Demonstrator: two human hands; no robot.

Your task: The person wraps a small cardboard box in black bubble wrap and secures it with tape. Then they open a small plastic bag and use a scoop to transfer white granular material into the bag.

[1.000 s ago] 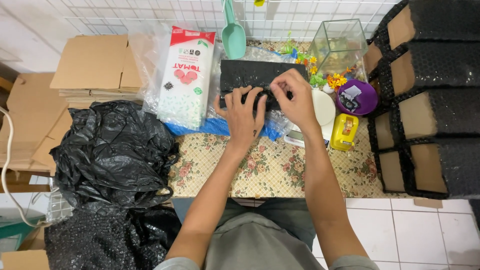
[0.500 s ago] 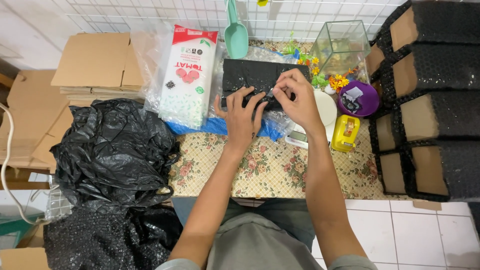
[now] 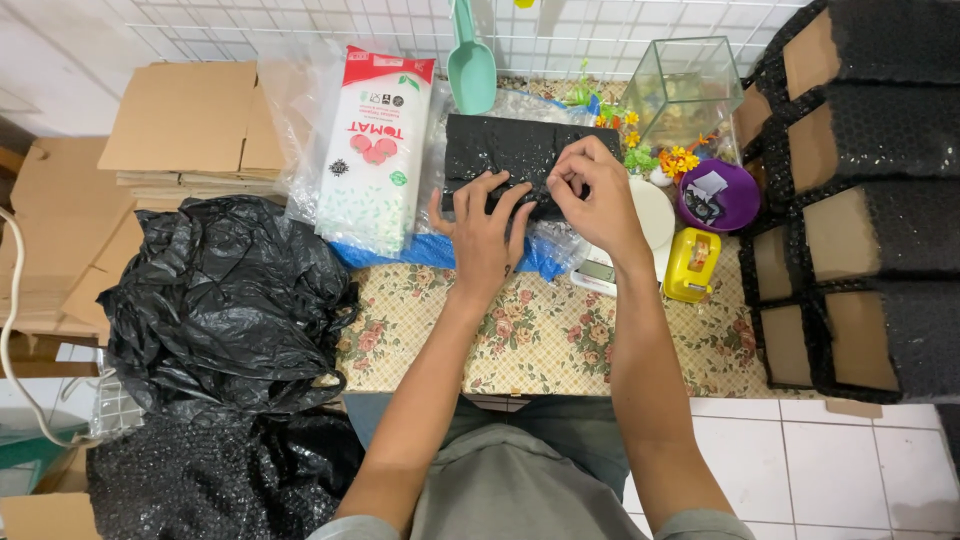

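Black bubble-wrapped parcel [image 3: 515, 160] — flat, rectangular, left hand [image 3: 487, 235], right hand [image 3: 592, 195] pressing.

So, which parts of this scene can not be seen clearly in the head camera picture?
- Black bubble-wrapped parcel: its near edge is covered by the left hand and right hand.
- Small scale: mostly under the right wrist.
- Mint scoop: handle cut by the top edge.
- Purple bowl: contents too small.

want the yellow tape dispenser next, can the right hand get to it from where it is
Probably yes. The right hand rests on the black wrapped parcel, and the yellow tape dispenser stands just to its right on the table edge, with nothing lying between them.
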